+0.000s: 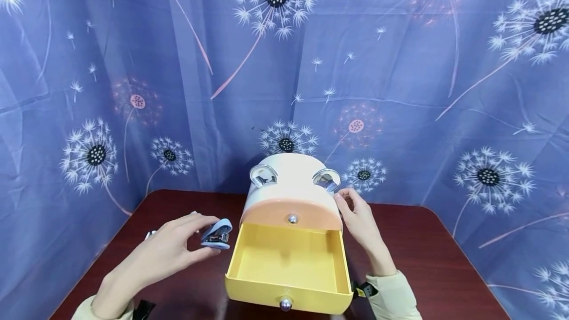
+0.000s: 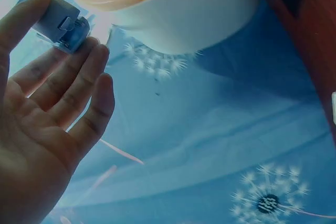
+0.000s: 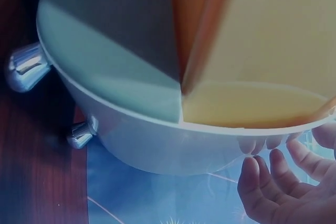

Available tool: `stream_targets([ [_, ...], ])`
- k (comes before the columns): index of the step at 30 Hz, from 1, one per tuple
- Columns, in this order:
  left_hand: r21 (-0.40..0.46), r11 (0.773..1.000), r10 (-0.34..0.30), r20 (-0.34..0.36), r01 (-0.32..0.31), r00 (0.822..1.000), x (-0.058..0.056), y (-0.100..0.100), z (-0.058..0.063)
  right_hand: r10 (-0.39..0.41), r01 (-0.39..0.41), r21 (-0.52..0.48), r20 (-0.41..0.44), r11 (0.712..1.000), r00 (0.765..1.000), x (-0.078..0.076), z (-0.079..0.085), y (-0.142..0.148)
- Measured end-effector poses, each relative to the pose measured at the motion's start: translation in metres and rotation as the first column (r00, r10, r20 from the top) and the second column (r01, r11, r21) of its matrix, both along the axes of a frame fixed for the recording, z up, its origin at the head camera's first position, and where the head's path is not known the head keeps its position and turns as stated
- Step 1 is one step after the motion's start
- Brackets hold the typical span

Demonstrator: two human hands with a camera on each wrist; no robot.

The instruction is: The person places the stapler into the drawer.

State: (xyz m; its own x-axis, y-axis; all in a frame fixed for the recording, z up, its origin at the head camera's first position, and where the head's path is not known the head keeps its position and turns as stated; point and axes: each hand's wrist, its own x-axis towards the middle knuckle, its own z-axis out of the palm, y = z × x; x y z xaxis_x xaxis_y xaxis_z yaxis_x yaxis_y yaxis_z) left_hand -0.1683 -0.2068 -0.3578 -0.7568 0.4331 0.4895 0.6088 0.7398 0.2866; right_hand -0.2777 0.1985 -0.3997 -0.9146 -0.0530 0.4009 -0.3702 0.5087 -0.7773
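Note:
My left hand (image 1: 171, 241) pinches a small blue stapler (image 1: 216, 234) between thumb and fingers, to the left of the drawer and above the table. In the left wrist view the stapler (image 2: 60, 22) sits at the thumb tip and fingertips. A white storage box (image 1: 291, 177) with a rounded top has its lower yellow drawer (image 1: 284, 296) pulled out, and nothing lies in that drawer. Its peach upper drawer (image 1: 266, 214) is closed. My right hand (image 1: 362, 219) has loosely bent fingers at the box's right side; in the right wrist view its fingertips (image 3: 249, 171) are right by the white wall.
The box stands on a dark red-brown table (image 1: 426, 251). Silver knobs sit on both drawers, and two mirrored eye shapes (image 1: 326, 179) stick out on top. A small white object (image 1: 150, 234) shows partly behind my left hand. A blue dandelion-print cloth (image 1: 391, 63) hangs behind.

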Motion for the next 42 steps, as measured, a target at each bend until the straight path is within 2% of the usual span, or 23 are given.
stream_targets([
  [3, -0.007, 0.998, -0.069, -0.025, 0.069, 0.997, -0.005, 0.011, 0.006, 0.001, -0.001, -0.003, -0.003, 1.000, 1.000, 0.001, 0.000, -0.001],
  [6, -0.053, 0.991, -0.124, -0.027, 0.122, 0.992, -0.012, 0.025, 0.013, 0.003, -0.003, -0.007, -0.004, 1.000, 1.000, 0.001, 0.000, -0.002],
  [10, -0.138, 0.967, -0.218, -0.012, 0.214, 0.976, -0.023, 0.047, 0.022, -0.007, 0.006, -0.006, -0.015, 1.000, 1.000, 0.001, 0.000, -0.001],
  [14, -0.208, 0.931, -0.302, 0.028, 0.301, 0.953, -0.033, 0.065, 0.029, -0.011, 0.011, -0.003, -0.018, 1.000, 1.000, 0.002, 0.000, 0.000],
  [18, -0.299, 0.894, -0.327, 0.071, 0.333, 0.942, -0.037, 0.082, 0.033, -0.004, 0.004, 0.001, -0.017, 1.000, 1.000, 0.002, -0.001, -0.001],
  [23, -0.430, 0.816, -0.392, 0.078, 0.386, 0.917, -0.043, 0.108, 0.037, -0.013, 0.013, 0.004, -0.036, 1.000, 0.999, 0.001, -0.001, -0.001],
  [26, -0.499, 0.774, -0.404, 0.083, 0.389, 0.911, -0.046, 0.122, 0.037, -0.013, 0.013, 0.000, -0.043, 1.000, 0.999, 0.000, -0.001, -0.001],
  [28, -0.529, 0.755, -0.399, 0.099, 0.388, 0.912, -0.047, 0.130, 0.038, -0.009, 0.009, 0.001, -0.040, 1.000, 0.999, 0.000, -0.001, -0.001],
  [34, -0.606, 0.684, -0.391, 0.166, 0.406, 0.905, -0.043, 0.155, 0.041, -0.007, 0.007, -0.001, -0.030, 1.000, 1.000, 0.001, -0.001, 0.001],
  [37, -0.642, 0.648, -0.386, 0.186, 0.409, 0.904, -0.042, 0.169, 0.037, -0.006, 0.006, -0.003, -0.029, 1.000, 1.000, 0.001, -0.001, 0.001],
  [42, -0.684, 0.605, -0.353, 0.226, 0.406, 0.908, -0.043, 0.187, 0.029, 0.002, -0.002, 0.003, -0.023, 1.000, 1.000, 0.001, 0.000, 0.000],
])
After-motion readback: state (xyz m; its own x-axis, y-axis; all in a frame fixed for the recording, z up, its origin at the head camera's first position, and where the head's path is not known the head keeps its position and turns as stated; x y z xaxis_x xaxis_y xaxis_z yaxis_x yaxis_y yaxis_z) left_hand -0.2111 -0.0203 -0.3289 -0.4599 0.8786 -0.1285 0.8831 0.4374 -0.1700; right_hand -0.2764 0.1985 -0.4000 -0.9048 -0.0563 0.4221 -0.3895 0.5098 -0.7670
